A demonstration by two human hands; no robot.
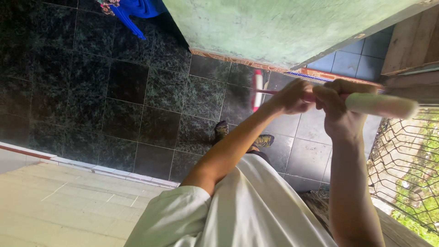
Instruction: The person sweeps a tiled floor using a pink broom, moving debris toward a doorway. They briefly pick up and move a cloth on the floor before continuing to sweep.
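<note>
Both my hands grip a long-handled floor wiper [257, 90] with a pink and white head that rests on the dark tiled floor [128, 96]. My left hand [292, 97] is closed round the pink shaft, closer to the head. My right hand [337, 107] is closed round the shaft just behind it, where the thick white grip end [382, 105] sticks out to the right. My foot in a patterned shoe [222, 130] stands on the tiles below the wiper head.
A green wall [274, 27] with an orange skirting strip meets the floor beyond the wiper. A blue plastic chair [132, 11] stands at the top. Wire mesh fencing [402, 160] is on the right, wooden planks [411, 41] above it, and a pale tiled ledge [68, 201] at lower left.
</note>
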